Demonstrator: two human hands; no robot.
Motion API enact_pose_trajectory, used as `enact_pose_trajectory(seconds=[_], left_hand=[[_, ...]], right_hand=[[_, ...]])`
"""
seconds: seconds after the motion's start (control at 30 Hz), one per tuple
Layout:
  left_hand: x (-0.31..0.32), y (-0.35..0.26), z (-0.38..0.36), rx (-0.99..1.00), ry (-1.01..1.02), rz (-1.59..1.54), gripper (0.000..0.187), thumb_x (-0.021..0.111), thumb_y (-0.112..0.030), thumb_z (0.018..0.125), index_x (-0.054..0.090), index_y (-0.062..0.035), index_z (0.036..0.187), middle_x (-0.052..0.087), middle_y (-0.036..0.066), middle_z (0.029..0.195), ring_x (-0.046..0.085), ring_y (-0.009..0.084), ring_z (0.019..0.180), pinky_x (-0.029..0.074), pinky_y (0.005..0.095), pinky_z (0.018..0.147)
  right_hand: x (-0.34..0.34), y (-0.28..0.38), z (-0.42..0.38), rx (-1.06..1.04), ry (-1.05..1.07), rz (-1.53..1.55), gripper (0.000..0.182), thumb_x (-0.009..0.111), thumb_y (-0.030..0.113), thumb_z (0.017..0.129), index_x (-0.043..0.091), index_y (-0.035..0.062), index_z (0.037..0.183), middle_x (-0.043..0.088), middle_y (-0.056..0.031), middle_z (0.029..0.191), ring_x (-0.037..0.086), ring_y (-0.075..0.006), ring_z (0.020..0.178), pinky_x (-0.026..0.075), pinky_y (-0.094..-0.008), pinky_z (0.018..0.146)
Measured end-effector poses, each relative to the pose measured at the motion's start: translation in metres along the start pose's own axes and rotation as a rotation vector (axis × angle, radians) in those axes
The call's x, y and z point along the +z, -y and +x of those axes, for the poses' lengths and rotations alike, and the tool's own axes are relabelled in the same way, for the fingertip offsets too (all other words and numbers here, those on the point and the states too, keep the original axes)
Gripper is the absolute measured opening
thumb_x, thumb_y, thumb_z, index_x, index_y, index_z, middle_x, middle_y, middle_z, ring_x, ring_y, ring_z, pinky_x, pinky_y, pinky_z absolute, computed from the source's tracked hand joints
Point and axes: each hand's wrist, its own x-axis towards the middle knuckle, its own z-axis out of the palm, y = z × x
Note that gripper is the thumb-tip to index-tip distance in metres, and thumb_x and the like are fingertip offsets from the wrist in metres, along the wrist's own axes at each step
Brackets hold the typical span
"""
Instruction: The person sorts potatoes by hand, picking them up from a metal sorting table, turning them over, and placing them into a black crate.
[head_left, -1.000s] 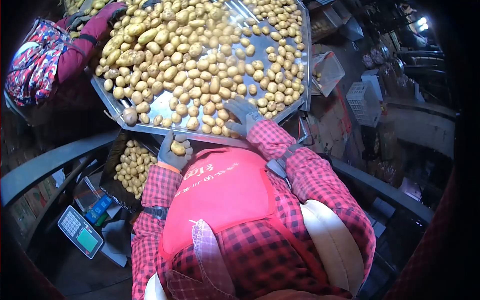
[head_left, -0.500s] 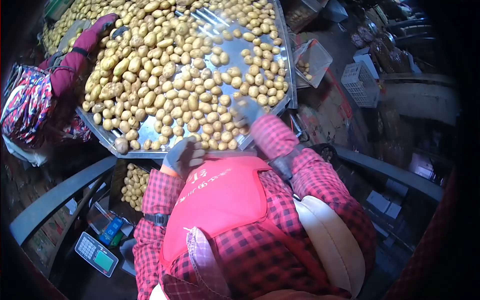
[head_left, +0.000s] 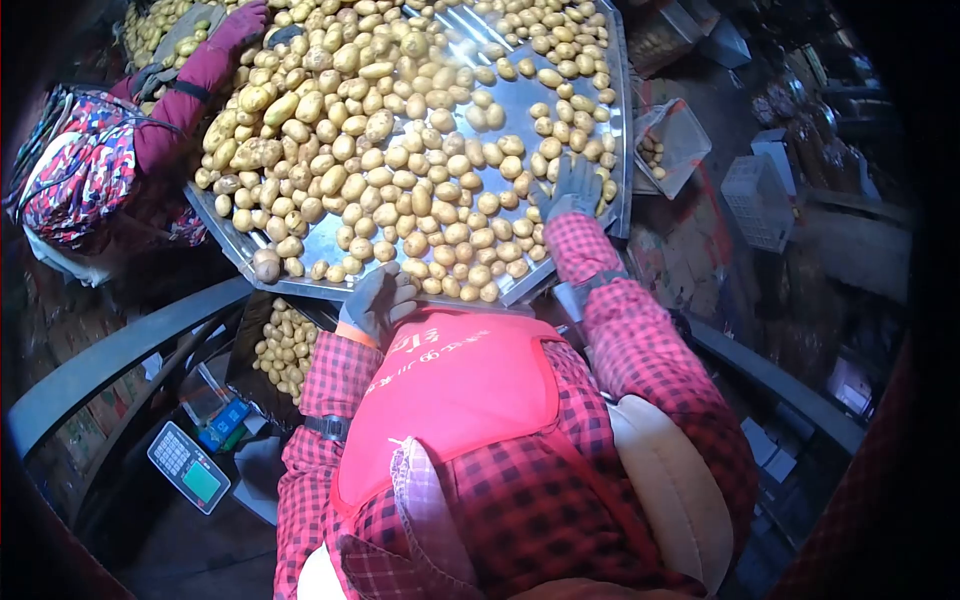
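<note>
Many potatoes (head_left: 390, 185) lie across a metal sorting table (head_left: 515, 105). My right hand (head_left: 572, 190), in a grey glove, reaches over the table's right side. Its fingers stretch forward against the potatoes there, and no potato shows in its grip. At the near edge, in front of the red apron (head_left: 450, 385), is my left hand (head_left: 378, 302), also gloved. Its fingers are apart and loosely bent beside the nearest potatoes, with nothing visible in them.
A co-worker's sleeved arm (head_left: 195, 95) reaches over the table's left side. Potatoes fill a container (head_left: 283, 345) below the near left edge. A digital scale (head_left: 188, 468) stands lower left. A plastic bin (head_left: 680, 150) and a white crate (head_left: 757, 205) are to the right. A curved metal rail (head_left: 130, 350) runs past me.
My right hand has moved forward and right, from the near right corner to the potatoes along the right side. My left hand stays at the near edge. The view has shifted slightly.
</note>
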Motion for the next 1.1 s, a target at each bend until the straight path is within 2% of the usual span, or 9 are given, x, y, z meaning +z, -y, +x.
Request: enact_pose_trajectory(seconds=[0.07,0.33,0.53,0.6,0.7,0.8,0.87,1.03,1.1], left_hand=[[0.0,0.002,-0.001,0.021,-0.026,0.01,0.045,0.06,-0.042,0.098,0.057,-0.0107,0.13,0.063,0.007,0.117,0.065,0.023,0.101,0.056,0.0382,0.084],[0.007,0.002,0.0,0.007,-0.056,-0.052,0.047,0.064,-0.039,0.095,0.056,-0.0114,0.132,0.063,0.007,0.118,0.063,0.0232,0.103,0.054,0.0381,0.085],[0.001,0.0,0.001,0.013,0.013,-0.129,0.046,0.064,-0.038,0.095,0.055,-0.0115,0.132,0.062,0.008,0.117,0.063,0.0229,0.101,0.054,0.0364,0.084],[-0.001,-0.006,-0.005,0.033,-0.021,-0.135,0.045,0.064,-0.038,0.096,0.055,-0.0114,0.131,0.062,0.008,0.116,0.062,0.0224,0.101,0.054,0.0361,0.084],[-0.005,-0.006,-0.005,0.055,-0.076,-0.137,0.045,0.063,-0.038,0.096,0.054,-0.011,0.132,0.062,0.009,0.115,0.063,0.0226,0.099,0.054,0.0363,0.083],[0.0,-0.003,0.004,0.062,-0.087,-0.108,0.047,0.061,-0.038,0.097,0.052,-0.0099,0.133,0.062,0.01,0.116,0.064,0.0247,0.097,0.056,0.0369,0.082],[0.009,-0.002,0.012,0.053,-0.047,-0.07,0.048,0.062,-0.039,0.096,0.052,-0.0094,0.133,0.062,0.01,0.115,0.064,0.0248,0.098,0.056,0.0366,0.082],[0.033,-0.014,0.025,0.044,0.019,-0.102,0.044,0.06,-0.034,0.098,0.052,-0.0073,0.132,0.062,0.015,0.118,0.065,0.0316,0.101,0.057,0.0431,0.084],[0.04,-0.02,0.023,0.074,-0.021,-0.045,0.045,0.06,-0.035,0.097,0.053,-0.0069,0.132,0.062,0.015,0.117,0.065,0.0326,0.102,0.057,0.0438,0.085]], right_hand=[[0.001,0.028,0.001,0.043,0.057,0.12,0.064,0.072,0.042,0.083,0.054,0.0103,0.136,0.05,-0.0167,0.139,0.049,-0.0355,0.128,0.037,-0.0493,0.108],[-0.047,0.117,0.06,-0.47,0.38,0.615,0.045,0.072,0.029,0.081,0.061,0.0099,0.119,0.063,-0.0123,0.11,0.059,-0.0344,0.108,0.043,-0.0491,0.101],[-0.027,0.141,0.004,-1.039,0.103,0.609,0.051,0.07,0.032,0.082,0.056,0.0096,0.125,0.058,-0.0107,0.123,0.056,-0.0298,0.115,0.041,-0.0456,0.104],[-0.023,0.108,0.0,-1.043,0.276,0.644,0.056,0.069,0.034,0.082,0.054,0.0106,0.13,0.052,-0.0111,0.136,0.048,-0.0304,0.129,0.036,-0.0483,0.109],[-0.045,0.081,0.014,-1.03,0.673,0.549,0.044,0.064,0.035,0.085,0.06,0.0124,0.123,0.058,-0.01,0.129,0.053,-0.028,0.123,0.042,-0.046,0.103],[-0.061,0.113,0.076,-0.834,1.049,-0.053,0.036,0.061,0.039,0.088,0.066,0.0129,0.113,0.064,-0.0079,0.118,0.058,-0.0254,0.115,0.047,-0.0432,0.095],[-0.038,0.11,0.109,-0.638,0.62,0.13,0.022,0.059,0.025,0.089,0.071,0.0089,0.096,0.071,-0.0112,0.102,0.069,-0.0271,0.093,0.056,-0.0409,0.082],[0.026,0.143,0.16,-0.753,-0.118,0.523,0.043,0.06,0.026,0.089,0.059,0.0153,0.13,0.063,-0.0092,0.126,0.06,-0.0272,0.115,0.049,-0.0418,0.096],[0.032,0.15,0.157,-0.711,0.12,0.39,0.051,0.06,0.027,0.09,0.051,0.0173,0.138,0.059,-0.0093,0.13,0.056,-0.0273,0.12,0.047,-0.0428,0.098]])
